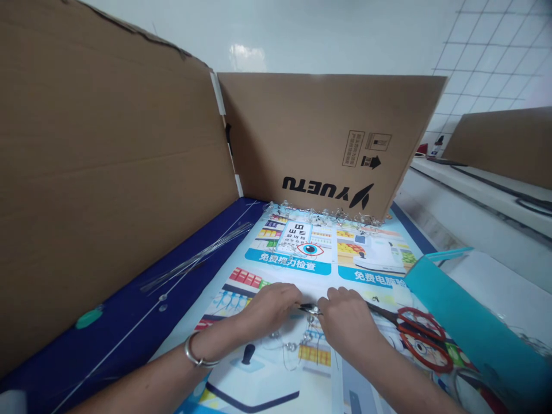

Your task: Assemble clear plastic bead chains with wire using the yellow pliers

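My left hand (276, 305), with a silver bangle at the wrist, is closed on a small shiny metal piece with a dark end (309, 309); I cannot make out its kind. Close on its right, my right hand (349, 316) has its fingers curled in, at the other end of that piece. A beaded wire (291, 347) with clear beads and thin loose ends hangs just below the fingers, seemingly from my right hand. Scissors with red handles (425, 333) lie right of my right hand, their blades reaching toward its wrist.
Cardboard walls (332, 132) stand at the back and left. Several clear beaded wire pieces (328, 217) line the back wall's foot. A bundle of thin wires (198, 257) lies on the blue surface at left. A turquoise box (474, 322) stands at right, on the printed poster's side.
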`<state>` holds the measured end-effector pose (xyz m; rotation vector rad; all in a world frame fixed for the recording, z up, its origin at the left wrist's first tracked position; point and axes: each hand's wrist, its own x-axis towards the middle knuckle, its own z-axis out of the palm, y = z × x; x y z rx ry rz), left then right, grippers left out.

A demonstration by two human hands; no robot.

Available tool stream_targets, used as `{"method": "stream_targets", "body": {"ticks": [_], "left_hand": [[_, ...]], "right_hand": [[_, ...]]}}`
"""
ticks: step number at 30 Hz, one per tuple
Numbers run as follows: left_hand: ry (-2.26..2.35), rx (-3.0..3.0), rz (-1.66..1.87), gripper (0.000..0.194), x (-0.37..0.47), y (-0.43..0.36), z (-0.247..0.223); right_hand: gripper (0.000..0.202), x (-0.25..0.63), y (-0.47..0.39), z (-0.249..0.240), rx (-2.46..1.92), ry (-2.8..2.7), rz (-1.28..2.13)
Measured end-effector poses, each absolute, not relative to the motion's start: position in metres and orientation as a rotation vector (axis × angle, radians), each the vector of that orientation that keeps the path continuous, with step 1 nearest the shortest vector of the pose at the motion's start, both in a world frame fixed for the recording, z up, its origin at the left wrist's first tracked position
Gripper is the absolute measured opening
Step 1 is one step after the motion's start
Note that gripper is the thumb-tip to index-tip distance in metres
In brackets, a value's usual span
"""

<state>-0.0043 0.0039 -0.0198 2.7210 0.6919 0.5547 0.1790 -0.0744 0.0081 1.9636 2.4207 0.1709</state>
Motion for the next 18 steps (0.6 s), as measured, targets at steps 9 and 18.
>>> {"method": "stream_targets", "body": {"ticks": [9,18], "left_hand": [[0.693,2.688,0.573,0.014,-0.0042,0.0048,-0.0206],[0.657,2.615,0.579,0.014,-0.0054,0.007,-0.0198]], "right_hand": [[0.016,0.1789,-0.0747,0.0091,1.978,2.417,0.149],[0.017,0.1782,-0.0765,0.0142,1.959,2.391,0.162]]}}
